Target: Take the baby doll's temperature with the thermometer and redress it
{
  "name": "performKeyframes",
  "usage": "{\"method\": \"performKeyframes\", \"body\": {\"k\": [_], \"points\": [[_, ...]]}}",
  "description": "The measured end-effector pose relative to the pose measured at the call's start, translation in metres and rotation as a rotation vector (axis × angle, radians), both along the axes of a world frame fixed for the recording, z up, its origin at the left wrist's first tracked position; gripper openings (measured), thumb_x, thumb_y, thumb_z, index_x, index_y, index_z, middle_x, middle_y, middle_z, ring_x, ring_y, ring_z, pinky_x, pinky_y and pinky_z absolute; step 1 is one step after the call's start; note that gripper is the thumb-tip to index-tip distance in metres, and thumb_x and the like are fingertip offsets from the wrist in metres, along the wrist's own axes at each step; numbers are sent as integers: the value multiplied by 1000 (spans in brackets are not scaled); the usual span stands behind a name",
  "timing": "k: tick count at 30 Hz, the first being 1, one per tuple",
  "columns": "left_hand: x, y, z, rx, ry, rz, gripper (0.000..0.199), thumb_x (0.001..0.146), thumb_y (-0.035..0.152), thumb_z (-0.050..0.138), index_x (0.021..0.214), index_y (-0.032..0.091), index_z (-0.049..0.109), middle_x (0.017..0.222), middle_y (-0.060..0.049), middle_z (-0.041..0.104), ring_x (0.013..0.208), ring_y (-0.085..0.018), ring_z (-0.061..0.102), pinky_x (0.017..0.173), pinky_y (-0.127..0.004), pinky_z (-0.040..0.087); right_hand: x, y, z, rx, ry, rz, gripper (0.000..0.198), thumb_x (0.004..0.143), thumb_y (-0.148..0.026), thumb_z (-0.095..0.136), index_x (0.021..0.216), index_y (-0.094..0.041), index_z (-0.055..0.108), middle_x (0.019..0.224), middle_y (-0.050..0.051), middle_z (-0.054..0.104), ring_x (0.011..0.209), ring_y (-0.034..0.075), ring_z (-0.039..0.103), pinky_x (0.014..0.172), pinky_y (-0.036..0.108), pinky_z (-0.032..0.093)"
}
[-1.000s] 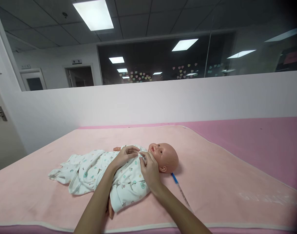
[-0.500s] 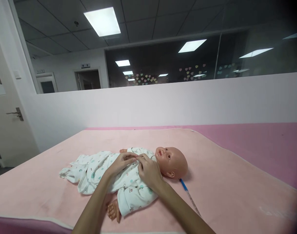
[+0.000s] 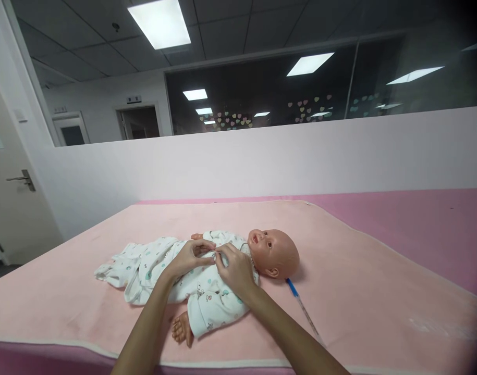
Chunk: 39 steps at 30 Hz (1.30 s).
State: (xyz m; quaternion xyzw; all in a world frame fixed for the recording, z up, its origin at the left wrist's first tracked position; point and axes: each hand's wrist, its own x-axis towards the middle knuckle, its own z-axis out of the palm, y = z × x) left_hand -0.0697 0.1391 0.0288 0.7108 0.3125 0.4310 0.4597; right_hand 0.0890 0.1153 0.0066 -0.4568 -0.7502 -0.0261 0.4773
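Observation:
A baby doll (image 3: 275, 253) lies on its back, head to the right, wearing a white patterned romper (image 3: 201, 286). My left hand (image 3: 189, 259) rests over the doll's chest, thumb and fingers apart with a gap between them, fingertips close to the right hand's. Bent over the upper chest, my right hand (image 3: 236, 271) has thumb and fingers pinched together on the romper's front. Whatever small piece lies under those fingertips is too small to tell. One doll hand (image 3: 182, 329) sticks out of the near sleeve.
A thin stick with a blue end (image 3: 292, 287), like a glass thermometer, lies beside the doll's head. The pink padded mat (image 3: 379, 291) has a pale edging near me. Behind it rise a white wall (image 3: 261, 164) and a window; a door (image 3: 19, 208) stands left.
My left thumb has spread away from its fingers, which were closer together before. The right hand stays pinched at the chest, its fingers shifted slightly. The whole view has tilted a little.

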Motion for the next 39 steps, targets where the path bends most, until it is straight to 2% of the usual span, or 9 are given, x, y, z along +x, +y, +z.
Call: {"method": "performKeyframes", "body": {"k": [6, 13, 18, 28, 39], "points": [[-1, 5, -4, 5, 21, 77, 24, 56, 27, 75, 73, 14, 66, 103, -10, 61, 98, -21, 57, 95, -36, 42, -1, 0, -1, 26, 4, -4, 14, 81, -21, 44, 82, -22, 59, 82, -1, 60, 70, 10, 56, 58, 21, 33], [-1, 3, -2, 49, 114, 115, 26, 58, 33, 73, 78, 16, 70, 101, -11, 63, 94, -22, 57, 82, -33, 47, -1, -1, -1, 24, 14, -6, 15, 81, -22, 44, 81, -21, 59, 82, 0, 60, 69, 10, 56, 56, 21, 33], [-2, -2, 4, 54, 221, 102, 23, 62, 34, 69, 77, 16, 71, 106, -10, 61, 95, -23, 56, 74, -29, 46, 0, 0, -1, 29, 24, -11, 17, 82, -20, 42, 85, -22, 59, 81, -1, 61, 71, 12, 57, 58, 22, 34], [-3, -1, 3, -50, 85, 19, 23, 60, 29, 71, 77, 14, 67, 111, -10, 58, 103, -22, 53, 90, -33, 41, 0, 2, -1, 77, 11, 4, 19, 81, -17, 43, 83, -23, 61, 78, -2, 61, 66, 8, 56, 55, 19, 34], [-5, 3, -2, -37, 25, -39, 18, 63, 25, 70, 76, 15, 63, 111, -10, 56, 101, -22, 54, 87, -34, 42, 0, 1, -2, 48, 19, 10, 18, 84, -21, 41, 85, -22, 59, 82, -1, 62, 71, 12, 57, 57, 22, 34]]}}
